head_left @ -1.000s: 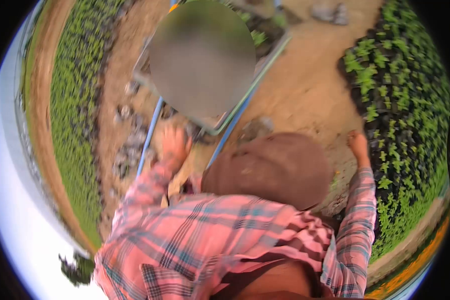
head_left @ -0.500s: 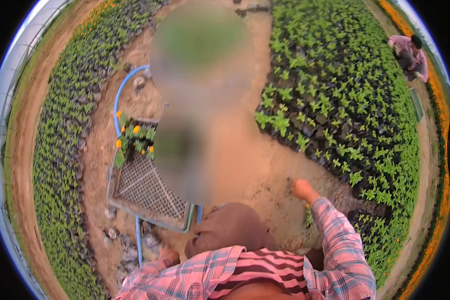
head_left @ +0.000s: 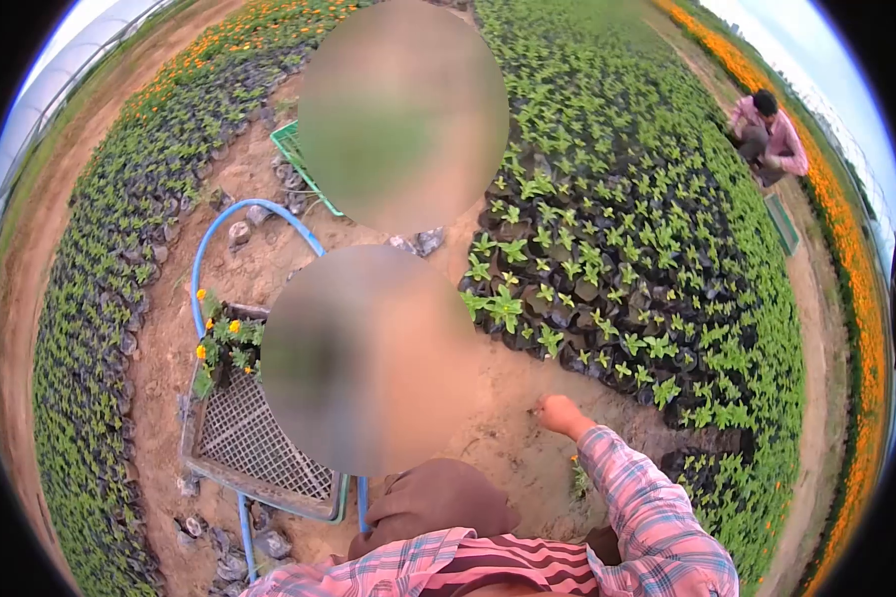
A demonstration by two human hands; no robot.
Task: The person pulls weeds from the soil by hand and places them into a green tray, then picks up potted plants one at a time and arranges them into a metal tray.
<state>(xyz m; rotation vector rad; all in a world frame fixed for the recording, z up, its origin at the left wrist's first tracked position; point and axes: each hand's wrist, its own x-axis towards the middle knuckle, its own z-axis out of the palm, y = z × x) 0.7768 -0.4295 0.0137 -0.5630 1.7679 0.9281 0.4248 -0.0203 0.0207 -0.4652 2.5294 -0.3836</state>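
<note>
My right hand (head_left: 564,416) reaches forward over the bare soil with its fingers closed. A small dark bit shows at the fingertips, too small to name. Just beyond the hand stand seedlings in black bags (head_left: 597,328). A small plant with an orange flower (head_left: 578,480) is on the soil beside my right forearm. My left hand is out of sight; only part of the left sleeve (head_left: 388,569) shows at the bottom. To the left is a mesh-bottomed crate (head_left: 269,493) with marigold plants (head_left: 231,338) at its far end, partly hidden by a blurred patch.
A blue hose (head_left: 201,249) curves past the crate. A green crate (head_left: 309,174) lies farther ahead, partly blurred. At the far right a person (head_left: 770,139) crouches near another green crate (head_left: 783,225). Dense seedling rows (head_left: 85,398) line the left, and crumpled dark bags (head_left: 231,562) lie below the crate.
The camera view has tilted up and shifted, so the scene sits lower. My left hand has gone out of view. My right hand stays over the soil, fingers closed.
</note>
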